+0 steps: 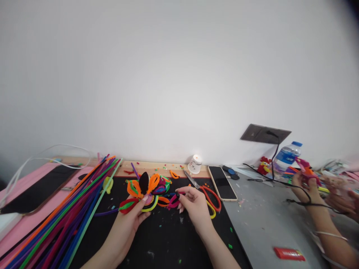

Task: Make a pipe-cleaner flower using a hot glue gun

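My left hand (pixel 132 213) is closed around a pipe cleaner flower (pixel 153 183), with orange, black, red-green and yellow looped petals fanning out above the thumb. Just to its right, my right hand (pixel 195 206) pinches a small pink and black pipe cleaner piece (pixel 174 201) between thumb and fingertips. More coloured loops lie close behind both hands, and where one piece ends and another begins is hard to make out. Scissors with orange and yellow handles (pixel 212 200) rest on the black mat (pixel 165 244), right behind my right hand.
Long pipe cleaners (pixel 70 209) spread across the left side, beside a dark tablet (pixel 39 188). A paper cup (pixel 195 164) and a phone (pixel 223 183) stand behind. Further right are a water bottle (pixel 286 157), black cable, red packet (pixel 289 254) and another person's hands (pixel 312 190).
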A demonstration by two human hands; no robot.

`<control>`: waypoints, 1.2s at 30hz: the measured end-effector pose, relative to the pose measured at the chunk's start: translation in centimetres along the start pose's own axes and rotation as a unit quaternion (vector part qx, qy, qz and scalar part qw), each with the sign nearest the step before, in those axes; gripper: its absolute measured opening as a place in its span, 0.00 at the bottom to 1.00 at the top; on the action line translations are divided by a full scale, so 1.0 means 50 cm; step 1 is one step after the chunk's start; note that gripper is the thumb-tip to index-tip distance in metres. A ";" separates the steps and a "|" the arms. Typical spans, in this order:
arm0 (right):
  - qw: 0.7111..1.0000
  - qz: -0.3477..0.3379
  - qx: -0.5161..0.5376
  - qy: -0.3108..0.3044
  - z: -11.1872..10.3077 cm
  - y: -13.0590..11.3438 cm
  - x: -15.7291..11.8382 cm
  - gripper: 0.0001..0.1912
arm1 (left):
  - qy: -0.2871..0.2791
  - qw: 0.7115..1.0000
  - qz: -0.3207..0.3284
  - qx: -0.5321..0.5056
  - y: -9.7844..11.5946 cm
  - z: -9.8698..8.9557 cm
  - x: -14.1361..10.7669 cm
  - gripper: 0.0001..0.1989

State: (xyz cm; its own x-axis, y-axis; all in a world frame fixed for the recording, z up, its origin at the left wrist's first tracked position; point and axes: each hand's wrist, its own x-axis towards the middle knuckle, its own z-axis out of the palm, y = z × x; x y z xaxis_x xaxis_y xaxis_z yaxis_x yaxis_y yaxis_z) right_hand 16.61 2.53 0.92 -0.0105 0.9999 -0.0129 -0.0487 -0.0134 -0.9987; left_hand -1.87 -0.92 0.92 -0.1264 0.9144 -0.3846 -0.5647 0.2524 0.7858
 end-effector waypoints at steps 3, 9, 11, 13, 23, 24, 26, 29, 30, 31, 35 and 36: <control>0.999 0.038 0.026 0.000 0.011 -0.002 -0.006 0.05 | -0.023 1.000 0.016 -0.006 -0.008 0.001 -0.001 0.14; 0.998 0.060 0.002 0.005 0.025 -0.011 -0.020 0.10 | -0.018 0.999 0.026 0.004 -0.008 0.017 -0.020 0.17; 0.999 0.051 -0.001 -0.005 0.028 -0.012 -0.023 0.10 | -0.014 0.999 0.029 0.018 -0.006 0.025 -0.028 0.19; 0.999 0.046 0.004 -0.008 0.031 -0.011 -0.025 0.11 | -0.014 0.999 0.034 0.033 -0.004 0.031 -0.033 0.22; 0.998 0.052 0.002 -0.017 0.043 -0.006 -0.032 0.10 | 0.001 0.997 0.056 0.056 -0.011 0.034 -0.033 0.18; 0.999 0.048 0.005 -0.016 0.043 -0.004 -0.033 0.10 | -0.002 0.996 0.060 0.059 -0.013 0.033 -0.032 0.18; 0.999 0.039 0.011 -0.014 0.045 0.000 -0.033 0.10 | -0.006 0.996 0.063 0.065 -0.015 0.032 -0.031 0.18; 0.999 0.031 0.012 -0.013 0.047 0.002 -0.034 0.10 | -0.006 0.995 0.066 0.070 -0.017 0.030 -0.031 0.19; 0.999 0.031 0.010 -0.012 0.048 0.001 -0.035 0.11 | -0.006 0.995 0.066 0.070 -0.018 0.029 -0.031 0.19; 0.999 0.031 0.008 -0.010 0.049 0.000 -0.035 0.11 | -0.007 0.995 0.065 0.070 -0.018 0.029 -0.031 0.19; 0.999 0.032 -0.007 -0.005 0.052 -0.003 -0.038 0.12 | -0.010 0.994 0.064 0.085 -0.021 0.028 -0.030 0.20; 0.999 0.031 -0.014 -0.004 0.052 -0.002 -0.038 0.12 | -0.010 0.994 0.065 0.090 -0.021 0.028 -0.030 0.20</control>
State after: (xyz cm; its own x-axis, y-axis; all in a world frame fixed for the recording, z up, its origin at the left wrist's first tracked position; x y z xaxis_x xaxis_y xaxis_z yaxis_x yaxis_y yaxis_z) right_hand 14.04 0.59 1.19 -0.0198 0.9971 -0.0739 -0.0201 -0.0743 -0.9970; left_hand 0.05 -2.12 1.32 -0.1710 0.9489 -0.2654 -0.3893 0.1824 0.9029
